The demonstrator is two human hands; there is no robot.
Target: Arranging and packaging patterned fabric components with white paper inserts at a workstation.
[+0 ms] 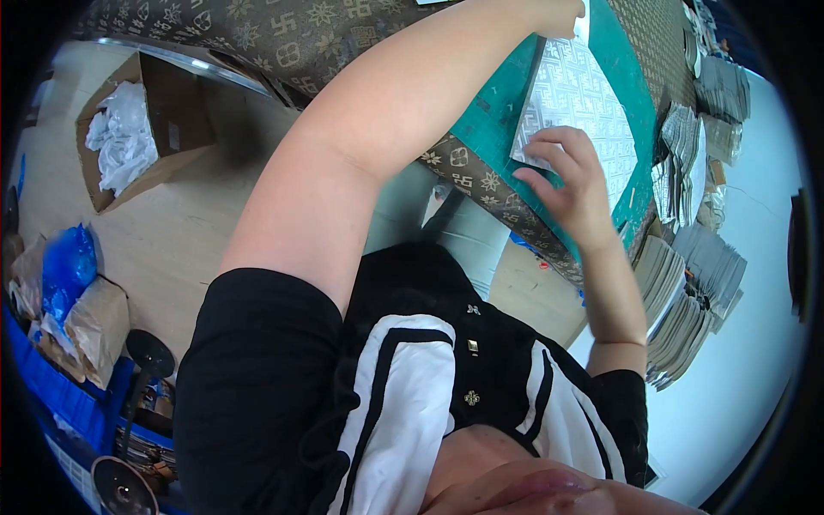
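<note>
On a green cutting mat lies a pale silvery sheet or panel with a geometric pattern; its left edge shows a darker grey side. My left arm stretches across the view, and my left hand is at the panel's far end, fingers curled beside a narrow white strip. The top of the frame cuts off part of that hand, so what it grips is unclear. Over the panel's near left corner hovers or rests my right hand, its fingers bent and the thumb spread apart from them.
A brown cloth with flower motifs covers the table. Stacks of grey folded sheets line the right side. At left are an open cardboard box with clear plastic, a blue bag, a paper bag and a blue crate.
</note>
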